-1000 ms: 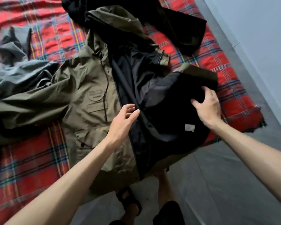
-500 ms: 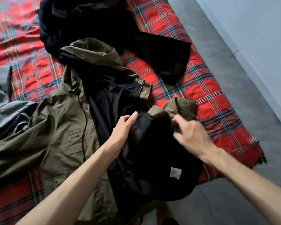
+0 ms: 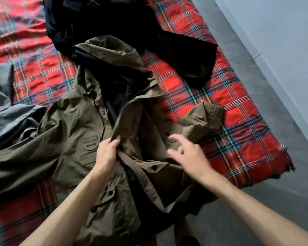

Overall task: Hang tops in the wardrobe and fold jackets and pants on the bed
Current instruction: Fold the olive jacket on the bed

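An olive hooded jacket (image 3: 73, 132) with a round "23" chest patch lies face up on the bed's red plaid blanket (image 3: 194, 103). Its right front panel is now turned olive side up, and the black lining shows only along the middle opening. My left hand (image 3: 106, 153) pinches the inner edge of that panel at the jacket's centre. My right hand (image 3: 187, 153) hovers blurred just above the right panel, fingers spread and loosely bent, holding nothing. The jacket's right sleeve (image 3: 208, 116) is bunched toward the bed's right edge.
A black garment (image 3: 132, 32) lies above the jacket's hood, reaching toward the bed's right side. A grey garment (image 3: 9, 118) is crumpled at the left edge. Grey floor (image 3: 256, 210) runs along the bed's right side up to a pale wall (image 3: 283, 32).
The jacket's right front panel, which showed its black lining, has been flipped over to olive side up. My left hand took its edge; my right hand let go and lifted.
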Tool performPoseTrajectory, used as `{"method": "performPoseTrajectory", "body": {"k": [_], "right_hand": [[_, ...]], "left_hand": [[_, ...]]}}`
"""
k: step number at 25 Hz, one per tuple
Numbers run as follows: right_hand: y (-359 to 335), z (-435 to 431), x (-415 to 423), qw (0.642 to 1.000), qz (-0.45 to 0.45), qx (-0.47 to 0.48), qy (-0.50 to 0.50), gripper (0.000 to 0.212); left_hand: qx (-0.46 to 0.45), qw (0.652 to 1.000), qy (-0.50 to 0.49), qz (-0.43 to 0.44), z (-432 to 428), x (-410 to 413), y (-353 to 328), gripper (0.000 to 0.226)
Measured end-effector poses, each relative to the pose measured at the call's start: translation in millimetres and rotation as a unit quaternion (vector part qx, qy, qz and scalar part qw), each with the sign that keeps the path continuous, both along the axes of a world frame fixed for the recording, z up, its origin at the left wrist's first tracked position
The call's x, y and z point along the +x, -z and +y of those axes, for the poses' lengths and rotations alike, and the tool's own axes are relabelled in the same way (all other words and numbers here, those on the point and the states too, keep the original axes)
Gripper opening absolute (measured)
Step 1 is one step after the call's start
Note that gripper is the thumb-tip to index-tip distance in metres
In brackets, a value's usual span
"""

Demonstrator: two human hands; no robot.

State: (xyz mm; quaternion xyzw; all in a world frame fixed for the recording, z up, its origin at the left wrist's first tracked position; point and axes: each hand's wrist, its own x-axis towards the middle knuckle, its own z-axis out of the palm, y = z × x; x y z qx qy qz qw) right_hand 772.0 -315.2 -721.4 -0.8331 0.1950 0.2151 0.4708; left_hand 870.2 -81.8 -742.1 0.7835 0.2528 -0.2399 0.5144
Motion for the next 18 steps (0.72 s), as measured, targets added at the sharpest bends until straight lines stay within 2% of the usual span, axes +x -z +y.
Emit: {"method": "performPoseTrajectory", "body": {"k": [1, 3, 4, 5, 7, 8, 9, 10, 11, 12, 13, 14, 15, 16, 17, 18], "right_hand": [[10.5, -14.1, 18.2, 0.994, 0.031, -0.106, 0.028, 0.07], [29.2, -24.0, 41.7, 0.956, 0.171, -0.239, -0.021, 0.094], [39.0, -20.6, 43.9, 0.938, 0.219, -0.262, -0.056, 0.091], [47.8, -15.5, 42.6, 0.933, 0.234, -0.265, -0.062, 0.08], [53.1, -15.4, 45.9, 0.961, 0.183, -0.209, 0.023, 0.046], [43.4, -24.8, 52.1, 0.972, 0.122, -0.162, 0.121, 0.03], [32.6, -44.1, 64.6, 0.96, 0.042, -0.121, 0.248, 0.022], [17.6, -68.6, 82.7, 0.924, -0.042, -0.087, 0.37, 0.018], [-1.0, -92.0, 100.1, 0.887, -0.123, -0.057, 0.442, 0.018], [-18.6, -112.2, 112.9, 0.861, -0.19, -0.043, 0.47, 0.024], [-29.8, -123.8, 119.6, 0.852, -0.234, -0.044, 0.466, 0.036], [-34.3, -125.0, 119.5, 0.86, -0.255, -0.077, 0.435, 0.048], [-31.3, -119.1, 113.2, 0.877, -0.26, -0.136, 0.38, 0.056], [-18.0, -107.6, 96.4, 0.898, -0.263, -0.186, 0.299, 0.058], [0.7, -90.2, 71.1, 0.92, -0.253, -0.212, 0.21, 0.053], [20.1, -72.4, 38.6, 0.944, -0.227, -0.208, 0.121, 0.046]], "left_hand": [[-0.124, 0.984, -0.12, 0.055, 12.9, -8.7, -0.6, 0.022], [-0.251, 0.936, -0.214, 0.125, 27.5, -28.5, -3.1, 0.031], [-0.283, 0.919, -0.231, 0.147, 29.4, -35.3, -4.4, 0.036], [-0.318, 0.902, -0.244, 0.159, 29.9, -39.4, -7.4, 0.042], [-0.388, 0.87, -0.25, 0.174, 27.7, -40.0, -19.3, 0.055], [-0.423, 0.853, -0.246, 0.18, 25.8, -39.4, -22.9, 0.06], [-0.441, 0.846, -0.238, 0.185, 20.9, -38.1, -26.5, 0.063], [-0.437, 0.849, -0.232, 0.188, 14.3, -36.3, -27.6, 0.066], [-0.42, 0.86, -0.223, 0.185, 5.3, -34.7, -26.8, 0.066], [-0.385, 0.881, -0.208, 0.181, -3.9, -33.5, -24.6, 0.064], [-0.334, 0.913, -0.172, 0.16, -12.7, -32.8, -20.5, 0.058], [-0.251, 0.955, -0.108, 0.113, -18.5, -32.0, -12.4, 0.047], [-0.127, 0.989, -0.036, 0.06, -22.9, -30.9, -4.6, 0.035], [-0.004, 0.999, 0.031, 0.023, -25.3, -31.8, -1.3, 0.023], [0.085, 0.994, 0.065, 0.011, -26.5, -32.3, -0.1, 0.019], [0.134, 0.988, 0.076, 0.021, -27.3, -34.8, 0.1, 0.027]]}}
